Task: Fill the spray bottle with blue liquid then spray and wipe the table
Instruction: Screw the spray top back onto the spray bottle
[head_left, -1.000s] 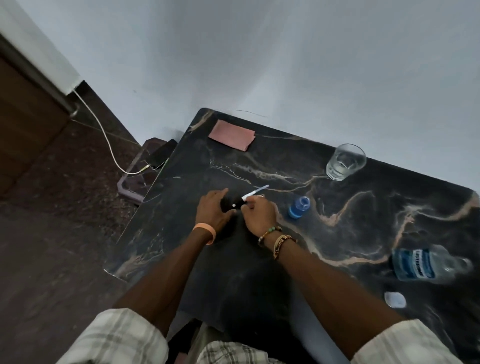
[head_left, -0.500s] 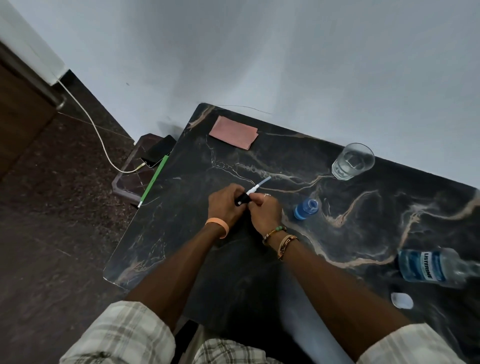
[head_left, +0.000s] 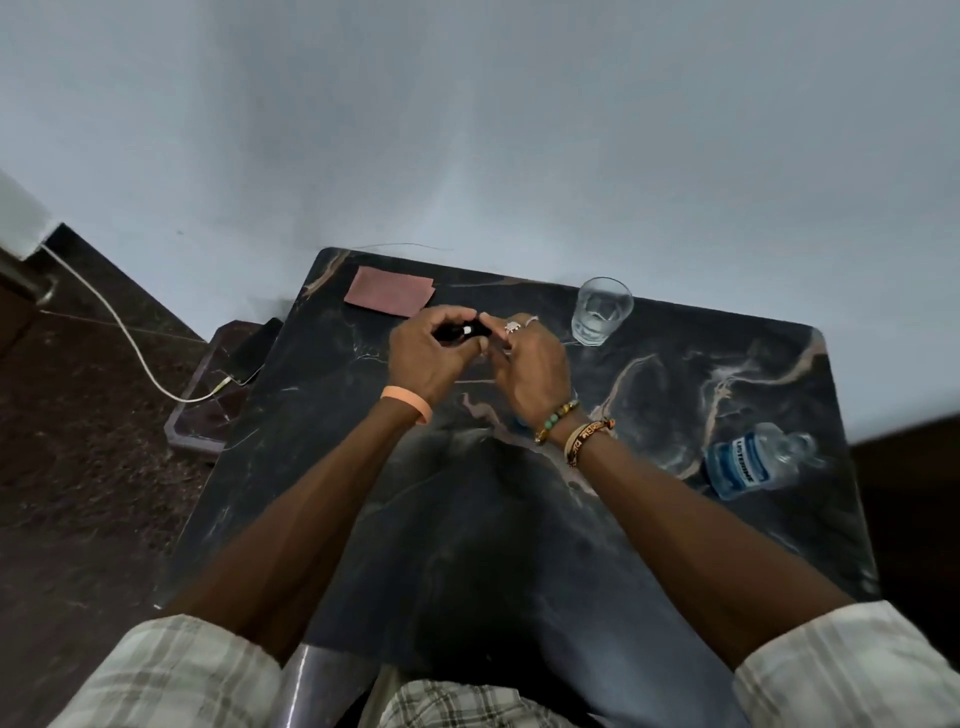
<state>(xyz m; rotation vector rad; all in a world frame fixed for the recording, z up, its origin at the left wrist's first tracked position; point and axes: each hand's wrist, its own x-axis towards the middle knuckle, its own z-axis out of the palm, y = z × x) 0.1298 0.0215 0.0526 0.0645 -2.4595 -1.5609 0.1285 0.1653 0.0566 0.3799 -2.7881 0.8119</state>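
My left hand (head_left: 428, 358) grips a small black spray bottle (head_left: 451, 332), raised above the dark marble table (head_left: 675, 545). My right hand (head_left: 532, 364) pinches the black sprayer cap (head_left: 480, 330) at the bottle's mouth. Only a short white piece of its tube (head_left: 467, 329) shows between cap and bottle. A clear mouthwash bottle with blue liquid and a blue label (head_left: 748, 465) lies on its side at the right. A pink cloth (head_left: 389, 291) lies flat at the far left corner. My right wrist hides the small blue bottle.
A clear drinking glass (head_left: 601, 312) stands upright at the far edge, just right of my hands. Left of the table, a phone (head_left: 254, 343) with a white charging cable (head_left: 130, 338) rests on a low stool. A pale wall runs behind the table.
Both hands have risen from the table and moved toward the far side. The long white tube has gone almost fully into the black bottle. The small blue bottle is now hidden.
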